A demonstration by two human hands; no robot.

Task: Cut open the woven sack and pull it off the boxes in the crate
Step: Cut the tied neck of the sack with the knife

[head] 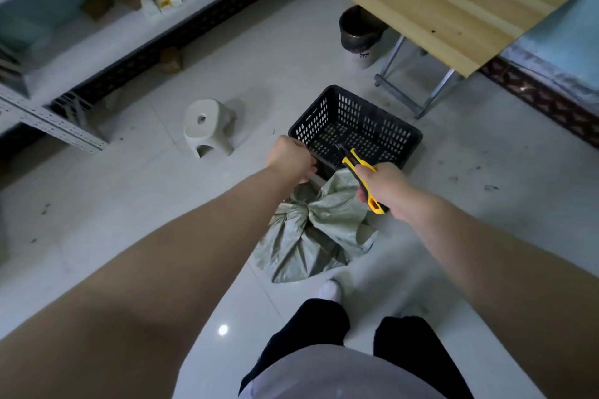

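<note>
A black perforated plastic crate (372,126) stands on the tiled floor ahead of me. My left hand (291,160) grips its near left rim. My right hand (384,186) holds a yellow and black utility knife (359,172), whose tip points toward the crate. A grey-green woven sack (319,230), tied into a bunched knot, lies on the floor just in front of the crate, below both hands. The crate's inside looks bare where I can see it. No boxes show; the sack hides its contents.
A small white plastic stool (209,126) stands left of the crate. A folding wooden table (463,3) and a dark bin (361,32) are behind on the right. Metal shelving (97,29) with cardboard boxes runs along the left. My feet are near the sack.
</note>
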